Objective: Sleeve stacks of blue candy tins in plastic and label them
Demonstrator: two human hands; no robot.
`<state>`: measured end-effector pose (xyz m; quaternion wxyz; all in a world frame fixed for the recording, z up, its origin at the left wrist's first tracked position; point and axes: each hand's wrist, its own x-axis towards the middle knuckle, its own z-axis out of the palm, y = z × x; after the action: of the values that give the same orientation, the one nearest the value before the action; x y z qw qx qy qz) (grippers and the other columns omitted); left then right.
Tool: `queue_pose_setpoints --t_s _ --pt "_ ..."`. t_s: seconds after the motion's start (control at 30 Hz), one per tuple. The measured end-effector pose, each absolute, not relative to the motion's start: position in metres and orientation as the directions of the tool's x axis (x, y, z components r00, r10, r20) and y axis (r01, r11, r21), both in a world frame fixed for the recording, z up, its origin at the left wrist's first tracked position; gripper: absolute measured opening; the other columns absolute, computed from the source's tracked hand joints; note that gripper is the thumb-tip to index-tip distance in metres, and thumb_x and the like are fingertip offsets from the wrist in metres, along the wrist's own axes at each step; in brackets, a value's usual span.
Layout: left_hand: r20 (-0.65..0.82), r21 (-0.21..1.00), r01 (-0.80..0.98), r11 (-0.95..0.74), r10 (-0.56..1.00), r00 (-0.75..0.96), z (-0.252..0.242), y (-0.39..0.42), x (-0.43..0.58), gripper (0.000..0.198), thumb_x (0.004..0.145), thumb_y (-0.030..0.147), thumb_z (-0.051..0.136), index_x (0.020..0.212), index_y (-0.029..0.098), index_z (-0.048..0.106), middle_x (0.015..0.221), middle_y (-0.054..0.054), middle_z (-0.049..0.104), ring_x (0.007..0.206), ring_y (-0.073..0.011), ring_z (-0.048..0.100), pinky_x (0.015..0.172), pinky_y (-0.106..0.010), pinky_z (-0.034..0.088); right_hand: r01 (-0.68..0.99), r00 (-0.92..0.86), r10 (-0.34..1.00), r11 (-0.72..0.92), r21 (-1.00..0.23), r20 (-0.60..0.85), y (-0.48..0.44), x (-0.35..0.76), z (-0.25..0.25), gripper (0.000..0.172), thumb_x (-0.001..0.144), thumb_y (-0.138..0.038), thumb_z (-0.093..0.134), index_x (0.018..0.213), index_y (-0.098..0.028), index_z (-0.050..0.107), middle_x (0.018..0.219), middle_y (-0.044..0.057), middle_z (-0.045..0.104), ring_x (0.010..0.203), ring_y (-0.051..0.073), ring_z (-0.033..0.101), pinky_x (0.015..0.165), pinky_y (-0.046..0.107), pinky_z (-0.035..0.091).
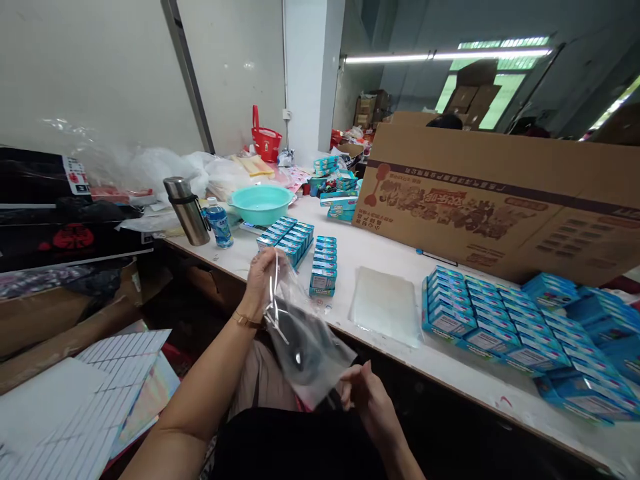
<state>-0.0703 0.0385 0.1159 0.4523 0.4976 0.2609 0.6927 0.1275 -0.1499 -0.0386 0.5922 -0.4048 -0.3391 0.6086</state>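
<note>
A clear plastic bag [305, 347] hangs stretched between my two hands above my lap, in front of the table edge. My left hand [263, 277] is closed on its upper left end. At the lower right corner, my right hand [367, 397] pinches the bag between thumb and fingers. Nothing shows inside the bag; dark clothing is visible through it. Just beyond the bag stands a short row of small blue boxes [324, 263], with a larger block of blue boxes [287, 235] to its left. A flat stack of clear bags [386, 303] lies to the right.
Many blue boxes [495, 320] fill the table's right side. A large cardboard carton [480, 200] stands behind them. At the left are a steel thermos [187, 210], a blue-labelled bottle [219, 225] and a turquoise basin [263, 203]. White sheets [75, 400] lie low at my left.
</note>
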Motion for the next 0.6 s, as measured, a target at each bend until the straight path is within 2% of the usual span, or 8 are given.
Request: queue_pose_setpoints --t_s 0.07,0.13,0.23,0.3,0.4,0.47,0.53,0.6 --pt "0.473 0.824 -0.300 -0.481 0.875 -0.103 0.114 0.041 -0.089 0.039 0.065 0.049 0.079 0.061 0.019 0.055 0.057 0.004 0.045 0.051 -0.0085 0.041 0.052 -0.022 0.037 -0.245 0.114 0.993 -0.007 -0.970 -0.036 -0.134 0.139 -0.037 0.061 0.080 -0.076 0.058 0.090 -0.017 0.072 0.064 0.005 0.066 0.057 0.017 0.060 0.059 0.030 0.048" --pt "0.488 0.861 -0.157 -0.484 0.873 -0.019 0.113 0.038 -0.106 0.035 0.068 0.050 0.079 0.067 0.018 0.066 0.049 0.005 0.042 0.046 -0.0077 0.033 0.046 -0.022 0.027 0.037 0.247 0.963 0.101 -0.994 0.107 -0.106 0.145 -0.030 0.057 0.082 -0.068 0.061 0.109 -0.018 0.069 0.081 0.007 0.070 0.073 0.021 0.064 0.069 0.033 0.051" --pt "0.520 0.844 0.096 -0.527 0.849 0.089 0.117 0.029 -0.123 0.032 0.075 0.050 0.074 0.075 0.017 0.076 0.045 0.004 0.043 0.045 -0.0101 0.034 0.048 -0.024 0.028 0.540 0.222 0.901 0.206 -0.816 0.374 -0.054 0.141 -0.012 0.044 0.090 -0.049 0.058 0.123 -0.020 0.064 0.104 0.011 0.069 0.097 0.026 0.064 0.082 0.036 0.049" --pt "0.598 0.756 0.248 -0.606 0.793 0.116 0.124 0.022 -0.130 0.028 0.078 0.047 0.071 0.074 0.020 0.077 0.049 0.001 0.052 0.053 -0.0148 0.045 0.058 -0.029 0.039 0.753 0.130 0.918 0.154 -0.640 0.374 -0.021 0.132 -0.002 0.034 0.093 -0.037 0.054 0.122 -0.022 0.065 0.108 0.012 0.069 0.102 0.026 0.063 0.084 0.034 0.047" --pt "0.707 0.570 0.440 -0.693 0.687 0.165 0.132 0.014 -0.139 0.024 0.082 0.042 0.067 0.068 0.024 0.077 0.063 -0.004 0.067 0.080 -0.0240 0.059 0.088 -0.041 0.044 0.831 0.150 0.955 0.018 -0.557 0.255 0.017 0.118 0.003 0.021 0.092 -0.025 0.055 0.107 -0.021 0.069 0.096 0.011 0.072 0.090 0.026 0.067 0.075 0.033 0.044" --pt "0.749 0.483 0.504 -0.716 0.636 0.185 0.135 0.009 -0.145 0.021 0.082 0.039 0.067 0.068 0.027 0.076 0.070 -0.003 0.070 0.093 -0.0271 0.061 0.108 -0.051 0.032 0.809 0.189 0.954 -0.018 -0.588 0.232 0.033 0.114 -0.001 0.015 0.091 -0.021 0.054 0.092 -0.020 0.069 0.085 0.011 0.072 0.083 0.025 0.067 0.073 0.032 0.042" --pt "0.770 0.459 0.509 -0.728 0.612 0.180 0.137 0.005 -0.152 0.020 0.083 0.036 0.067 0.067 0.027 0.075 0.068 -0.001 0.070 0.094 -0.0267 0.063 0.117 -0.055 0.018 0.771 0.222 0.947 -0.024 -0.636 0.234 0.040 0.115 -0.008 0.013 0.090 -0.020 0.055 0.084 -0.020 0.067 0.080 0.010 0.071 0.082 0.024 0.066 0.073 0.032 0.041" --pt "0.761 0.525 0.441 -0.728 0.634 0.139 0.140 0.000 -0.159 0.022 0.084 0.035 0.068 0.065 0.025 0.074 0.061 0.000 0.067 0.084 -0.0234 0.065 0.119 -0.053 0.017 0.707 0.252 0.934 0.001 -0.707 0.254 0.041 0.117 -0.017 0.009 0.087 -0.021 0.057 0.081 -0.021 0.064 0.078 0.008 0.069 0.083 0.024 0.065 0.075 0.032 0.041"
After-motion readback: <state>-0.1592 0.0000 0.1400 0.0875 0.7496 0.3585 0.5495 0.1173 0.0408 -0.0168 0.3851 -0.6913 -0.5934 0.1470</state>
